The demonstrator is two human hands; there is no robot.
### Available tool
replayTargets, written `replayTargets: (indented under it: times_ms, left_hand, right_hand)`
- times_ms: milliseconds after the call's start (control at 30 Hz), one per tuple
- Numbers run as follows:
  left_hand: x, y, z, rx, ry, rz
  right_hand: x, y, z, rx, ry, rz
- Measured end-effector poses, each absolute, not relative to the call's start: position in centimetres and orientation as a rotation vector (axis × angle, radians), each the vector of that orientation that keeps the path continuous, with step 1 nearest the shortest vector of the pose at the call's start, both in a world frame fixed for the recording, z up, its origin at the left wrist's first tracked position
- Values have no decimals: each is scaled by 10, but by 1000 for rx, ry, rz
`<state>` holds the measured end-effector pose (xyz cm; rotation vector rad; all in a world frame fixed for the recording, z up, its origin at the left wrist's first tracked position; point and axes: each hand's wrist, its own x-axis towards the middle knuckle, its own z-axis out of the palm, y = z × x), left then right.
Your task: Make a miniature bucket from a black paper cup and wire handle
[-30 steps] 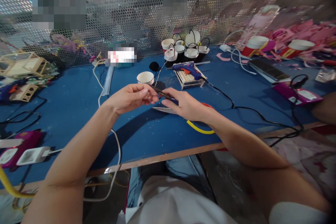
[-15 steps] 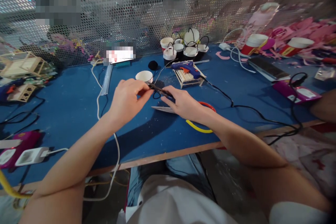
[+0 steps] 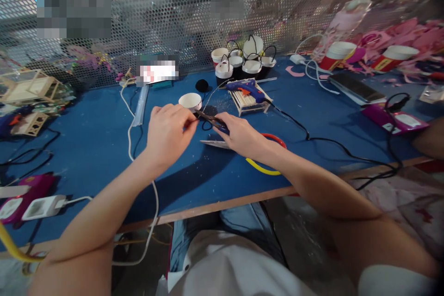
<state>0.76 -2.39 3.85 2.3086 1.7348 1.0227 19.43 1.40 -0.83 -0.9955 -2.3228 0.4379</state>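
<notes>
My left hand [image 3: 168, 132] is closed in a pinch, back of the hand up, on the near end of a thin dark tool [image 3: 208, 119] with a black wire loop [image 3: 206, 125] hanging by it. What exactly the fingertips hold is too small to name. My right hand [image 3: 241, 136] grips the other end of the tool, fingers curled over its handle. Both hands hover just above the blue table [image 3: 90, 143]. A white paper cup [image 3: 190, 101] stands right behind them.
Scissors with a red and yellow handle [image 3: 265, 169] lie under my right wrist. Behind are a blue glue gun [image 3: 246, 88] on a stick rack, cups with wire handles [image 3: 243, 62], a black pompom [image 3: 201, 85], cables and a power strip [image 3: 24, 206]. Another person's arm [image 3: 430, 136] rests at the right.
My left hand has turned from palm sideways to back up and closed in on the tool's end. My right hand has barely shifted.
</notes>
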Motion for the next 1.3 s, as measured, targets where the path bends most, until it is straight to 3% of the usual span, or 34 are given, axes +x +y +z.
replayTargets:
  times_ms: [100, 333, 433, 667, 733, 967, 1067, 1167, 1300]
  left_hand:
    - [11, -29, 42, 2388, 1831, 1035]
    - [-16, -6, 39, 1599, 1033, 903]
    - [-17, -2, 32, 1507, 923, 855]
    - [11, -23, 35, 2442, 1779, 986]
    - [12, -26, 39, 2483, 1817, 988]
    - [-11, -5, 33, 1589, 966, 878]
    - [-12, -1, 27, 1443, 828, 822]
    - [-5, -7, 28, 1657, 1045, 853]
    - [8, -21, 35, 2254, 1665, 1021]
  right_hand:
    - [193, 13, -10, -993, -2302, 482]
    - [198, 11, 3, -810, -2269, 683]
    - [198, 11, 4, -787, -2283, 691]
    - [193, 13, -10, -1022, -2287, 532]
    - [191, 12, -10, -1017, -2277, 566]
    - [195, 8, 3, -786, -2243, 762]
    - [197, 7, 4, -750, -2257, 777]
    - [196, 9, -1, -808, -2257, 714]
    - [192, 13, -12, -997, -2257, 559]
